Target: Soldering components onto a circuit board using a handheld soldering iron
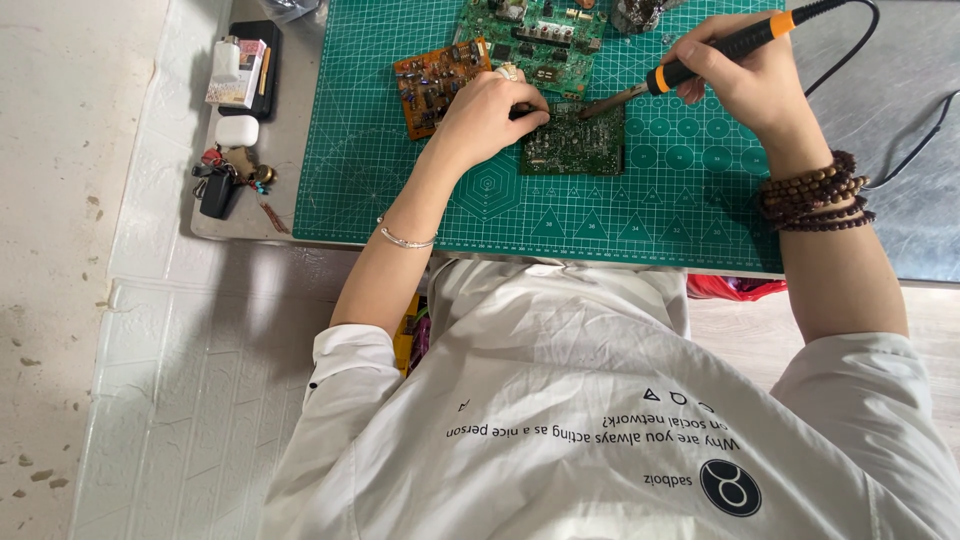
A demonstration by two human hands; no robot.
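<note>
Soldering in hand: right hand [745, 75] clamped on soldering iron [700, 60], tip touching the green circuit board [572, 142] lying on the cutting mat [420, 180]. Left hand [487, 115] closed, pinning the board's edge. Next move needs a steady tip.

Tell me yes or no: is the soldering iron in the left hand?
No. The right hand grips the orange-and-black soldering iron, while the left hand rests on the dark green circuit board.

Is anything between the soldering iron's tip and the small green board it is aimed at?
Nothing visible. The soldering iron in the right hand reaches the small green board at its top edge; the left hand rests beside it.
</note>
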